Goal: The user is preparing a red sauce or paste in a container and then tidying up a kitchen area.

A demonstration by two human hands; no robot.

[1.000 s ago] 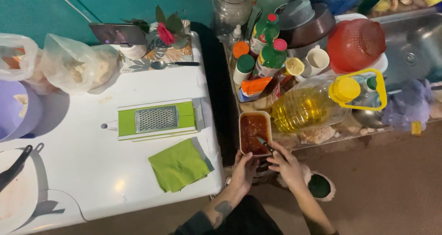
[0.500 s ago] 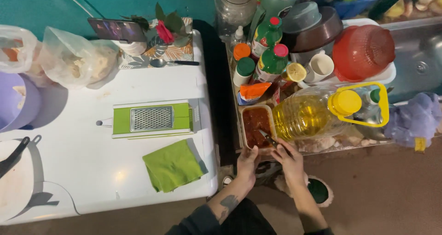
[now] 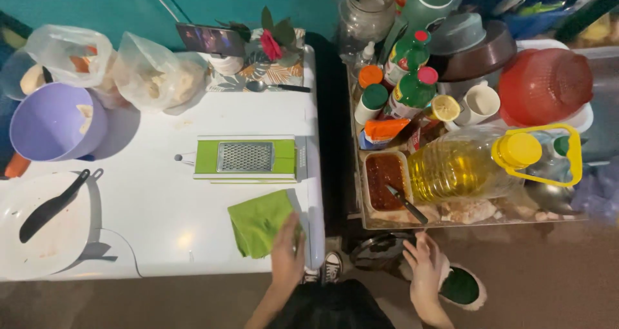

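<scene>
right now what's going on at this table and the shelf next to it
A person stands between a white table and a crowded shelf. Their left hand rests on a green cloth at the table's near edge, just below a green grater. Their right hand is open and empty, just below the shelf, near a tub of red sauce with a utensil in it, beside a big bottle of oil.

Dim, uneven light; glare on the white table [image 3: 161, 206]; edges bend, slight softness throughout.
</scene>
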